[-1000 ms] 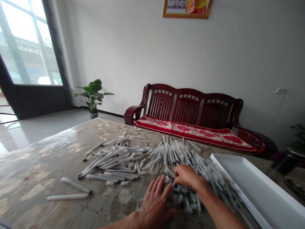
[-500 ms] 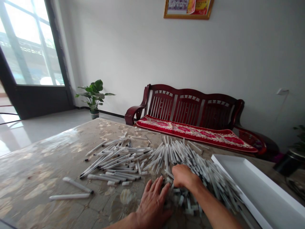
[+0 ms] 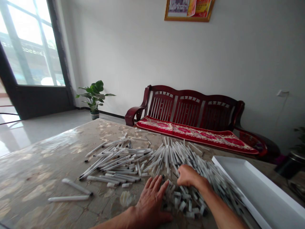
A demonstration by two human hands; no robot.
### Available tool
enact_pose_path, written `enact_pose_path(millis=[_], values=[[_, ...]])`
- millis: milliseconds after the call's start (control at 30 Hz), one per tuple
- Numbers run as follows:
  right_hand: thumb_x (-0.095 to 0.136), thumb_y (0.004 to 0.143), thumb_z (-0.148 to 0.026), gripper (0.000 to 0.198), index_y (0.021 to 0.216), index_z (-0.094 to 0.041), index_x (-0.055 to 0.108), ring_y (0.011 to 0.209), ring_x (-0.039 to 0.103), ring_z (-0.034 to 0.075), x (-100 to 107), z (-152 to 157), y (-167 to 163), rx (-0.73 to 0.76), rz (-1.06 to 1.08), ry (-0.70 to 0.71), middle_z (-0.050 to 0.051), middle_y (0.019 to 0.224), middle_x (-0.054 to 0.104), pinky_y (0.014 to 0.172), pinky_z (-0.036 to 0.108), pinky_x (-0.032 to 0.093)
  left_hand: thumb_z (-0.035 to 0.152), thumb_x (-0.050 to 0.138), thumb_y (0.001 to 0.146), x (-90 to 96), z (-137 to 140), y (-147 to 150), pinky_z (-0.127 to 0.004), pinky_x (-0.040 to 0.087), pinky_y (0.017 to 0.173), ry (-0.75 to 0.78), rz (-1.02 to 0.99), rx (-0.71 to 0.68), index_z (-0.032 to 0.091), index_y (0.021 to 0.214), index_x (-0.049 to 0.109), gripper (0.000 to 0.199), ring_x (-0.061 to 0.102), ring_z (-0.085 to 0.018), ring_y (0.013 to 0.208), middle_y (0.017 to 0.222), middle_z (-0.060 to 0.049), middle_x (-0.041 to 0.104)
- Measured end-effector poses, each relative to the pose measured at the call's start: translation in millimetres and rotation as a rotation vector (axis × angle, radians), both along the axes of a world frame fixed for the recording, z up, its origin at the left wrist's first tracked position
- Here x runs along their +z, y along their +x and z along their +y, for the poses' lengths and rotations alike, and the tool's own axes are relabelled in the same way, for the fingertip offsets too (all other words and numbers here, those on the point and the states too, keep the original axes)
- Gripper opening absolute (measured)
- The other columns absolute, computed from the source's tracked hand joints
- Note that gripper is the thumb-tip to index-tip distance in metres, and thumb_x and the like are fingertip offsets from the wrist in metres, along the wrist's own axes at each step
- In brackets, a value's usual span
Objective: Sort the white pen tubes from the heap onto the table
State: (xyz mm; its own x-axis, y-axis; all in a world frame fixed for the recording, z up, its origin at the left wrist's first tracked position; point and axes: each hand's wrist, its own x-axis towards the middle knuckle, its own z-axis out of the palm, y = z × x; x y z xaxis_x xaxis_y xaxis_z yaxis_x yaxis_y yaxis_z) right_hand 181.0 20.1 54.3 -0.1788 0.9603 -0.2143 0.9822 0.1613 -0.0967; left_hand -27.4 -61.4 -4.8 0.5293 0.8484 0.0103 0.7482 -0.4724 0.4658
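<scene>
My left hand (image 3: pixel 153 197) rests palm down on the table, fingers stretched and slightly spread, beside a heap of short translucent pen caps (image 3: pixel 188 203). Just past its fingertips lie a few small loose pieces. My right hand (image 3: pixel 189 176) is closed at the near edge of the piled pens (image 3: pixel 176 152); its curled fingers hide whatever is in them. These slim, whitish pens with dark ends fan out across the table. More pens (image 3: pixel 121 162) are scattered to the left, and two lie apart, one of them a white pen (image 3: pixel 69 198).
A shallow white tray (image 3: pixel 257 181) stands at the right of the pens. The table (image 3: pixel 47 168) has a flower-patterned cover. Beyond it are a dark red wooden bench (image 3: pixel 188 105) with a red mat (image 3: pixel 190 132) and a potted plant (image 3: pixel 94 95).
My right hand has shifted slightly right, away from my left hand, and more of the pen caps show between them. My left hand stays nearly in place.
</scene>
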Motion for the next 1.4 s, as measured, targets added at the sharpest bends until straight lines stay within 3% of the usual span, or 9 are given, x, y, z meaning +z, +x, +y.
enact_pose_path(millis=[233, 367, 533, 600, 767, 933, 1133, 1267, 1400], values=[[0.06, 0.07, -0.023, 0.008, 0.071, -0.016, 0.063, 0.047, 0.054, 0.012, 18.2, 32.3, 13.4, -0.176, 0.297, -0.043, -0.003, 0.048, 0.054, 0.046, 0.02, 0.036, 0.071, 0.067, 0.066, -3.1, 3.8, 14.5, -0.053, 0.013, 0.12, 0.006, -0.001, -0.017, 0.028, 0.152, 0.026, 0.104, 0.014, -0.034, 0.148, 0.162, -0.013, 0.017], [0.057, 0.082, -0.026, 0.014, 0.076, -0.014, 0.062, 0.046, 0.054, 0.012, 27.4, 53.5, 5.5, -0.278, 0.422, -0.094, -0.003, 0.052, 0.055, 0.046, 0.021, 0.043, 0.07, 0.062, 0.072, -2.3, 5.9, 28.8, -0.053, 0.012, 0.12, -0.028, -0.011, -0.045, 0.025, 0.151, 0.028, 0.098, 0.013, -0.033, 0.148, 0.161, -0.013, 0.019], [0.059, 0.093, -0.036, 0.031, 0.115, -0.015, 0.06, 0.092, 0.065, 0.019, 24.2, 73.6, -6.1, -0.361, 0.481, -0.123, 0.007, 0.111, 0.064, 0.079, 0.037, 0.056, 0.077, 0.059, 0.068, -5.1, 6.9, 50.2, -0.055, 0.011, 0.12, -0.077, -0.029, -0.083, 0.024, 0.151, 0.028, 0.104, 0.011, -0.035, 0.148, 0.161, -0.016, 0.017], [0.057, 0.095, -0.037, 0.033, 0.121, -0.017, 0.057, 0.098, 0.064, 0.018, 22.6, 74.3, -2.6, -0.358, 0.494, -0.092, 0.007, 0.118, 0.062, 0.083, 0.039, 0.055, 0.079, 0.058, 0.067, -4.3, 5.1, 56.5, -0.055, 0.011, 0.12, -0.072, -0.045, -0.094, 0.023, 0.152, 0.027, 0.106, 0.012, -0.035, 0.147, 0.16, -0.017, 0.016], [0.046, 0.093, -0.02, 0.025, 0.105, -0.014, 0.066, 0.069, 0.067, 0.015, 18.7, 47.1, 29.0, -0.302, 0.427, 0.043, 0.003, 0.078, 0.071, 0.06, 0.024, 0.048, 0.076, 0.057, 0.071, 4.2, -1.6, 69.8, -0.055, 0.012, 0.12, -0.052, -0.111, -0.103, 0.024, 0.152, 0.026, 0.101, 0.011, -0.035, 0.148, 0.161, -0.015, 0.014], [0.048, 0.078, -0.004, 0.036, 0.097, -0.02, 0.074, 0.104, 0.064, 0.016, 5.3, -3.9, 47.7, -0.083, 0.311, 0.123, 0.004, 0.103, 0.074, 0.09, 0.023, 0.042, 0.072, 0.056, 0.075, 9.9, 1.3, 81.9, -0.051, 0.015, 0.12, -0.035, -0.113, -0.022, 0.025, 0.15, 0.031, 0.092, 0.015, -0.034, 0.147, 0.161, -0.012, 0.019], [0.042, 0.074, -0.001, 0.045, 0.098, -0.019, 0.075, 0.103, 0.064, 0.017, -16.0, -35.7, 48.8, 0.043, 0.254, 0.114, 0.007, 0.104, 0.072, 0.089, 0.022, 0.041, 0.061, 0.046, 0.088, 14.5, 14.3, 61.3, -0.051, 0.02, 0.119, 0.071, -0.048, 0.155, 0.024, 0.144, 0.043, 0.068, 0.022, -0.034, 0.146, 0.157, -0.012, 0.032], [0.042, 0.075, -0.004, 0.044, 0.098, -0.022, 0.075, 0.094, 0.068, 0.013, -13.3, -32.6, 72.4, -0.101, 0.355, 0.124, 0.001, 0.097, 0.076, 0.082, 0.018, 0.045, 0.058, 0.047, 0.088, 10.0, 17.5, 49.3, -0.051, 0.018, 0.12, 0.111, -0.008, 0.209, 0.022, 0.142, 0.047, 0.064, 0.023, -0.035, 0.145, 0.155, -0.012, 0.034], [0.036, 0.077, 0.0, 0.05, 0.104, -0.02, 0.073, 0.099, 0.067, 0.015, -5.7, -29.9, 97.3, -0.232, 0.292, 0.21, 0.004, 0.105, 0.074, 0.085, 0.021, 0.045, 0.056, 0.046, 0.089, 7.1, 12.1, 56.8, -0.049, 0.02, 0.119, 0.099, -0.022, 0.193, 0.023, 0.141, 0.048, 0.062, 0.028, -0.033, 0.143, 0.154, -0.011, 0.037]])
